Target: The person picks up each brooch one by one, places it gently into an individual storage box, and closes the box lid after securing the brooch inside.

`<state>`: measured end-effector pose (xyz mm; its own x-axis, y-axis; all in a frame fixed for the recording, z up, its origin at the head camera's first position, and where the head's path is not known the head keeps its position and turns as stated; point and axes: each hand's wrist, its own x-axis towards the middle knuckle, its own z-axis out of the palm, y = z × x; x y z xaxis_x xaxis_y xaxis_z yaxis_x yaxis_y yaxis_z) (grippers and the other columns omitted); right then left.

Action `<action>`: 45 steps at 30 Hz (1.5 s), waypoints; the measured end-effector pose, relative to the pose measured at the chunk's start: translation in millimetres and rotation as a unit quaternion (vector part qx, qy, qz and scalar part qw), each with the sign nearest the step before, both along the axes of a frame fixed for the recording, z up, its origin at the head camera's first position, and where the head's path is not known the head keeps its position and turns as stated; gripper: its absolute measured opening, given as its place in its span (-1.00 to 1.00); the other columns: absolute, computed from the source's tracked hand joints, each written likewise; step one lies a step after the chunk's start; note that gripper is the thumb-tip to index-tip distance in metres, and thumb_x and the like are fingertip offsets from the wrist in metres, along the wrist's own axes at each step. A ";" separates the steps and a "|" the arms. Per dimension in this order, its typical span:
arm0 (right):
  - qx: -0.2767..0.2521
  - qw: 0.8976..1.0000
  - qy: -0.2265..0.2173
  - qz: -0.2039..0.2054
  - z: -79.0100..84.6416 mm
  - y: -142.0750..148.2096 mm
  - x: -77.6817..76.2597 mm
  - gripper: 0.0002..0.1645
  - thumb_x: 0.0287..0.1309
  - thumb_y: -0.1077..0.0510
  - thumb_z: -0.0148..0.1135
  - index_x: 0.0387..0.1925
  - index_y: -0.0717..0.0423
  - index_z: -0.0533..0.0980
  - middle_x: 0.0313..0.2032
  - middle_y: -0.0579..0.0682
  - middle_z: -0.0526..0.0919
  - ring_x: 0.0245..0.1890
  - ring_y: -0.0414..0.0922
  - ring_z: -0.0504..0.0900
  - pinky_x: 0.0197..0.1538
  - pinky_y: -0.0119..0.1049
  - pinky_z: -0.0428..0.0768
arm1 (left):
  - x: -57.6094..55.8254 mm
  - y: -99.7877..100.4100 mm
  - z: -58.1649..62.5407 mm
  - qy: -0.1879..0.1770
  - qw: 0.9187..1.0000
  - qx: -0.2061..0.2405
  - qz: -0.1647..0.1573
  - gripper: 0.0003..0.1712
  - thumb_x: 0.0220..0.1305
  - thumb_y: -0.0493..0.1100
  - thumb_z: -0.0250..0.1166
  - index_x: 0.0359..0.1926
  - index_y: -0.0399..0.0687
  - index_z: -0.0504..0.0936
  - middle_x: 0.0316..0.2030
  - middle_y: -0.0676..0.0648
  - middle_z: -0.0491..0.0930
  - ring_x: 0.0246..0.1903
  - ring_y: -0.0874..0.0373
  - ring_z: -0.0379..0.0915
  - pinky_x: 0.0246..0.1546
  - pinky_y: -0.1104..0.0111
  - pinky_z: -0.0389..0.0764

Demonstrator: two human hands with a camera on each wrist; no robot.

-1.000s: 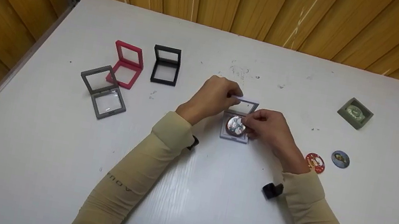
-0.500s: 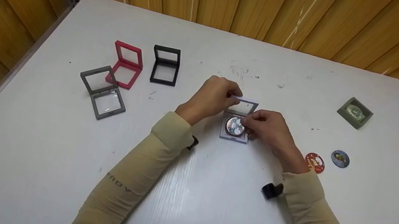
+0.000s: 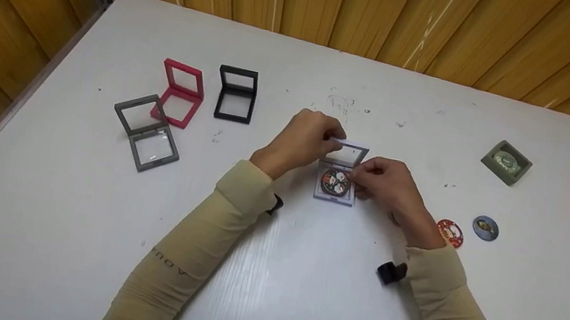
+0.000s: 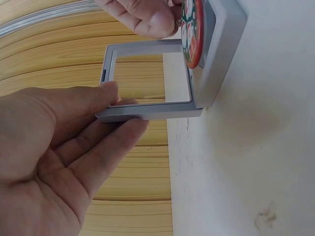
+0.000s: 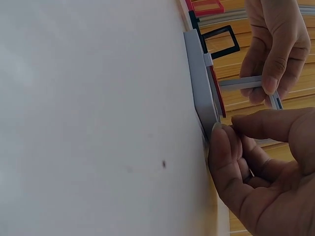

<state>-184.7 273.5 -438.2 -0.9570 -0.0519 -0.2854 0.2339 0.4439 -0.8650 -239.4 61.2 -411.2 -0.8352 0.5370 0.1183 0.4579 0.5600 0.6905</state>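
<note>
A light lilac-grey display case point(image 3: 319, 189) sits hinged open at the middle of the white table. My left hand point(image 3: 307, 137) holds its raised lid point(image 4: 152, 112) between thumb and fingers at the side edge. A round button badge point(image 3: 335, 182), dark with white and red figures and a red rim, lies over the window of the case's base. My right hand point(image 3: 388, 187) pinches the badge's right edge. In the right wrist view the badge point(image 5: 217, 93) is edge-on against the base point(image 5: 201, 81), with the right thumb and fingertips at its near end.
Three open display cases stand at left: grey point(image 3: 152, 163), red point(image 3: 184, 119) and black point(image 3: 234, 117). A red badge point(image 3: 450, 232) and a blue badge point(image 3: 486, 228) lie by the right forearm. Farther right is a green box point(image 3: 518, 176) with a pale round piece inside.
The badge has tipped flatter onto the base, its glare gone and its printed figures now showing. My right fingertips have shifted slightly right; the left hand keeps its hold on the lid.
</note>
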 end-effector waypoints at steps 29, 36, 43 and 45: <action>0.042 0.999 -0.025 0.020 7.3 5.4 1.6 -0.83 0.30 0.31 0.33 -0.20 0.42 0.65 -0.41 0.03 0.73 -0.45 -0.20 0.71 -0.29 -0.36 0.72 | 0.3 0.2 -0.3 0.000 1.000 0.004 0.001 -0.83 0.47 -0.27 0.39 -0.01 -0.23 0.82 -0.14 -0.13 0.79 -0.25 0.15 0.65 -0.16 0.36 0.63; 0.041 0.999 -0.029 0.017 6.5 5.3 0.9 -0.82 0.33 0.31 0.31 -0.17 0.43 0.65 -0.40 0.05 0.73 -0.44 -0.20 0.72 -0.29 -0.36 0.72 | 1.1 -0.9 1.3 -0.012 1.000 0.009 -0.003 -0.83 0.47 -0.29 0.39 -0.01 -0.24 0.81 -0.16 -0.13 0.79 -0.26 0.15 0.65 -0.18 0.37 0.64; 0.043 0.998 -0.034 0.015 5.6 5.6 0.6 -0.80 0.36 0.29 0.31 -0.13 0.43 0.64 -0.39 0.06 0.74 -0.45 -0.20 0.72 -0.29 -0.37 0.72 | 0.3 -0.2 0.9 -0.013 1.000 0.004 -0.005 -0.82 0.47 -0.28 0.38 0.01 -0.22 0.81 -0.14 -0.11 0.79 -0.24 0.14 0.64 -0.17 0.39 0.63; 0.041 0.998 -0.034 0.015 5.6 5.6 0.7 -0.80 0.35 0.29 0.30 -0.14 0.43 0.64 -0.40 0.05 0.74 -0.45 -0.20 0.73 -0.29 -0.37 0.72 | 0.2 -0.3 0.9 -0.015 1.000 0.003 -0.004 -0.81 0.47 -0.28 0.38 0.01 -0.22 0.81 -0.13 -0.12 0.79 -0.22 0.14 0.65 -0.15 0.39 0.64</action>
